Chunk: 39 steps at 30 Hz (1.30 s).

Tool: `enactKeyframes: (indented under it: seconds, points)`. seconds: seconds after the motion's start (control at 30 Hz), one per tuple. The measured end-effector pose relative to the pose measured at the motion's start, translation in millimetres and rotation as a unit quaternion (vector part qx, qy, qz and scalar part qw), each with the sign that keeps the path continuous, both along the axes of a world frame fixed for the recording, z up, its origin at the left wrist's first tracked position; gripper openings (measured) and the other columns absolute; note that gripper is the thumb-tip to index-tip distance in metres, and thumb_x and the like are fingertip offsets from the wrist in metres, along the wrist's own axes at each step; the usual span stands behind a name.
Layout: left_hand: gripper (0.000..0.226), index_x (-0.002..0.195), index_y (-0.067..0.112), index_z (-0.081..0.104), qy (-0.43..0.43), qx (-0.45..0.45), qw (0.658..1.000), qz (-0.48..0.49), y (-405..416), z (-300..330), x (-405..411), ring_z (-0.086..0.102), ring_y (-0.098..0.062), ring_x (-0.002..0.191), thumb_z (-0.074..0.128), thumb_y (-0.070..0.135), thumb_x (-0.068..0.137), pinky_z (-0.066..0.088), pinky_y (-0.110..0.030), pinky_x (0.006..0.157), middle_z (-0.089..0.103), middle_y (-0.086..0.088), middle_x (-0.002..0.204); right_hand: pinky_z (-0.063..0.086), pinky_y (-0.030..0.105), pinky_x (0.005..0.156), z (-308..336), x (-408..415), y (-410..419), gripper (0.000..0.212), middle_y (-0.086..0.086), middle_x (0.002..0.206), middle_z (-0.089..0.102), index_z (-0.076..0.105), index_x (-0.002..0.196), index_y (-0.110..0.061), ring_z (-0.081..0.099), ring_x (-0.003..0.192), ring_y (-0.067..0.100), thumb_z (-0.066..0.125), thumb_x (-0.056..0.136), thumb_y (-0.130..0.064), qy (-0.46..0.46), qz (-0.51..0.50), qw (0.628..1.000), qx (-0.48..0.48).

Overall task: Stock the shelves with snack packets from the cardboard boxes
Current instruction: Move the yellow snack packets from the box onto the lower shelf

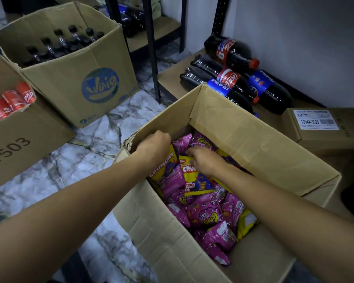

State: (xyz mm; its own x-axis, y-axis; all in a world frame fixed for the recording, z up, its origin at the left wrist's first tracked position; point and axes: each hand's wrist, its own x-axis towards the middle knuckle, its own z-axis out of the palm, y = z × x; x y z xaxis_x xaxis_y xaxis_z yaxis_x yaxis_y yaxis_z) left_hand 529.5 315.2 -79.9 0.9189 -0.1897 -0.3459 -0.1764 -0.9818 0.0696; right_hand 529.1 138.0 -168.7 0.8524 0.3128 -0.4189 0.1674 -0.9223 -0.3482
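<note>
From the head camera, both hands reach into the open cardboard box (253, 144) of pink and yellow snack packets (204, 217). The left hand (154, 147) curls down over a yellow packet's top edge at the box's far left corner. The right hand (204, 160) pinches the top of another yellow packet (194, 180) lying on the pile.

The floor (49, 170) is grey and white marble. The wall (305, 37) is plain and pale. A low wooden shelf (172, 78) has black metal posts (151, 48).
</note>
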Motion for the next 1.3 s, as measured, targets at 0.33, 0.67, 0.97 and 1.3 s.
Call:
enactKeyframes:
  seconds: [0.33,0.67,0.97,1.3]
  points:
    - [0.024,0.11,-0.002,0.065,-0.004,-0.007,1.0,0.009,-2,3,-2,0.067,-0.037,0.097,0.047,-0.005,0.094,0.051,-0.039,0.069,0.067,-0.019,0.105,0.049,0.034,0.076,17,6,1,0.022,0.005,0.115,0.067,0.064,0.114,-0.019,0.062,0.102,0.024,0.065,0.092,-0.017,0.033,0.036,0.999,-0.024]
    - [0.015,0.101,0.002,0.065,-0.048,-0.02,0.999,-0.009,-7,44,-5,0.068,-0.035,0.091,0.052,0.004,0.094,0.048,-0.038,0.063,0.067,-0.016,0.1,0.043,0.025,0.061,107,-7,-28,0.013,-0.014,0.073,0.061,0.068,0.081,-0.026,0.06,0.073,0.007,0.081,0.082,-0.026,-0.025,-0.02,0.997,0.073]
    - [0.019,0.092,0.023,0.067,-0.111,-0.09,0.988,-0.063,-5,129,16,0.063,-0.03,0.085,0.054,0.01,0.085,0.044,-0.034,0.06,0.063,-0.003,0.089,0.056,0.034,0.079,211,-5,-54,0.005,-0.006,0.086,0.074,0.077,0.091,-0.021,0.067,0.083,0.01,0.077,0.086,-0.023,-0.155,-0.014,0.986,0.065]
    - [0.017,0.086,0.024,0.066,-0.176,-0.15,0.964,-0.133,-33,258,30,0.064,-0.02,0.082,0.059,0.008,0.085,0.053,-0.034,0.072,0.061,0.006,0.078,0.053,0.031,0.07,345,-1,-80,0.002,-0.012,0.079,0.067,0.074,0.091,-0.024,0.064,0.079,0.008,0.074,0.089,-0.024,-0.233,0.01,0.972,0.026]
